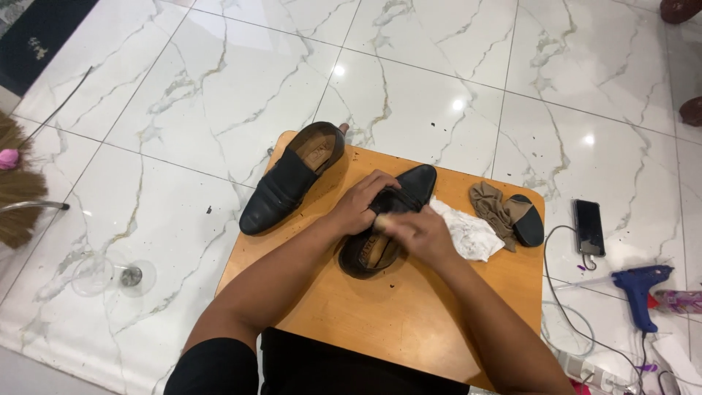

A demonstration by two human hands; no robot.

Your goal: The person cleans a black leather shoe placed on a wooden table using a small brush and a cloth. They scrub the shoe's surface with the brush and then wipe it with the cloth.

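Black loafer point(409, 192) on wooden board point(380, 314) | my left hand point(362, 203) grips its vamp | right hand point(418, 232) pinches something pale at the collar | second loafer point(289, 181) alongside

There are two black shoes: one point(289, 183) at the left, one point(391, 219) in the middle. One white cloth point(468, 234), one brown sock point(491, 206), one phone point(588, 227), one blue glue gun point(640, 289) lie to the right.
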